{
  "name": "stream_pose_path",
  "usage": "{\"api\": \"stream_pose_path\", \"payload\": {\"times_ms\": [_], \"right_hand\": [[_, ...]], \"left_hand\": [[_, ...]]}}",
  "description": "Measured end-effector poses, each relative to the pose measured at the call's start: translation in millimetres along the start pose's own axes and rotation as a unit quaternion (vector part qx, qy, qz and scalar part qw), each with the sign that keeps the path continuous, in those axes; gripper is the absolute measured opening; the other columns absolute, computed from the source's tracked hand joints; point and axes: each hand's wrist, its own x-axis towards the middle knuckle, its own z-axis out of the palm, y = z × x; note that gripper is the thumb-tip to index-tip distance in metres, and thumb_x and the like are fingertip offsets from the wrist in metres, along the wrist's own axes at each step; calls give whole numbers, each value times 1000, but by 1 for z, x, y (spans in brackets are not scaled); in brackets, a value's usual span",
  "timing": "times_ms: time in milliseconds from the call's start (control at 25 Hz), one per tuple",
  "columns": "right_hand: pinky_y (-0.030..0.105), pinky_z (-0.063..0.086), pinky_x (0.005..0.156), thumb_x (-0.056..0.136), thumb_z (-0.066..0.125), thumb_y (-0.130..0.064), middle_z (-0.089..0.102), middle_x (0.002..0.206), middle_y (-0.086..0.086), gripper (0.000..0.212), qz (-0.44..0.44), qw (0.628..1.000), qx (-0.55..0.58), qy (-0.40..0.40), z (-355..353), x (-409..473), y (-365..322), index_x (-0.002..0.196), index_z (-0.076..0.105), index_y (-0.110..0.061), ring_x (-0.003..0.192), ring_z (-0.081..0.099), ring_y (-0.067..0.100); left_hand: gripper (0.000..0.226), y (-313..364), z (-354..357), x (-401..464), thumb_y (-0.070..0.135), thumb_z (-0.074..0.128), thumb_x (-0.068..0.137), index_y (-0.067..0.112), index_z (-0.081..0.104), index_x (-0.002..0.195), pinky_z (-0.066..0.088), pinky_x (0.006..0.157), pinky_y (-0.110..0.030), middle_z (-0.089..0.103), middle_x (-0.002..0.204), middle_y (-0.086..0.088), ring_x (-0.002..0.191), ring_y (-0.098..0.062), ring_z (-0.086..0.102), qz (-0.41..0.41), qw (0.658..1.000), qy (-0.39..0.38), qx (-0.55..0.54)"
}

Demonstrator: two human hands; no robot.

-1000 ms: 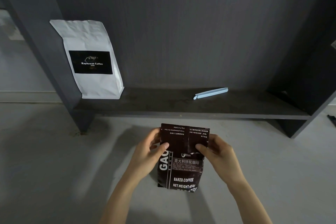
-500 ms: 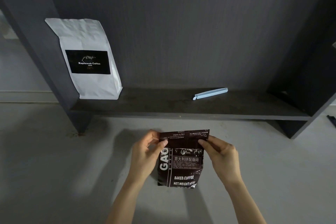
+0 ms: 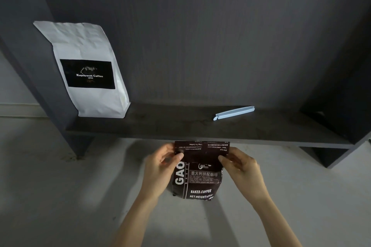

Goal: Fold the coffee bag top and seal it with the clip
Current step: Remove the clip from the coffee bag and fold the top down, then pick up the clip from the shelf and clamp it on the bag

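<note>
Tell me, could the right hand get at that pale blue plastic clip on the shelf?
Probably yes: nothing lies between the right hand and the pale blue plastic clip, but it must first release the dark brown coffee bag.

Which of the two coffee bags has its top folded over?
The dark brown bag held by both hands; its top flap is turned down. The white bag on the shelf stands unfolded.

Dim, flat light around you, your arms' soft shadows fanning over the pale floor (image 3: pixel 60 196); shelf unit (image 3: pixel 200 128) bowed by wide-angle distortion; focus reasonably sharp.
</note>
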Motion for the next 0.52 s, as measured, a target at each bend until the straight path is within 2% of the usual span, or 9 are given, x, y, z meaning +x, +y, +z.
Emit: {"api": "stream_pose_path", "payload": {"times_ms": [80,160,240,320,360,400,480,520], "right_hand": [[4,46,71,89,50,-14,73,77,-22,23,0,999,29,-46,-7,8,-7,86,65,-31,84,64,-5],[6,46,77,91,46,-19,72,80,-24,22,-19,999,11,-24,-16,23,-13,89,64,-32,88,62,-5],[12,44,76,90,46,-13,68,91,-14,22,-49,992,-111,38,-24,50,-13,98,65,-21,89,62,7],[20,41,74,88,46,-4,65,98,5,29,-61,968,-238,55,-30,80,-8,113,58,-12,88,59,21],[24,42,79,87,45,0,62,106,12,37,-59,956,-283,45,-31,92,-4,121,52,-11,93,58,28],[33,44,91,85,43,4,57,121,15,44,-55,945,-322,26,-31,104,2,127,45,-11,107,54,32],[48,29,111,84,41,8,34,147,12,57,-43,917,-395,-21,-31,120,12,135,32,-14,135,29,31],[49,21,115,83,41,9,26,150,9,60,-35,906,-419,-48,-31,125,16,136,27,-16,140,18,27]], "left_hand": [[18,-3,2,5,5,63,76,22,64,80,46,67,-5,72,71,13,75,2,64,-15,1000,6,-13],[19,-3,4,7,3,62,76,22,63,80,46,67,-4,70,70,11,72,3,63,-17,1000,10,-11],[21,-4,4,10,3,61,77,23,62,80,45,67,-4,70,70,12,72,5,63,-22,1000,3,-9],[21,-3,4,12,5,59,79,26,60,83,45,67,-3,70,77,12,73,6,63,-35,999,-9,-9],[21,-2,4,13,6,59,80,26,60,84,45,67,-2,69,82,12,75,7,63,-41,999,-13,-11],[21,-2,3,13,7,58,80,27,60,86,45,67,-2,68,87,11,76,8,63,-45,999,-15,-15],[22,-1,3,12,7,58,81,27,60,89,45,67,-1,68,92,10,79,8,62,-52,998,-19,-25],[22,0,3,12,7,57,81,28,60,89,44,67,-1,68,92,10,80,9,62,-54,998,-21,-26]]}}
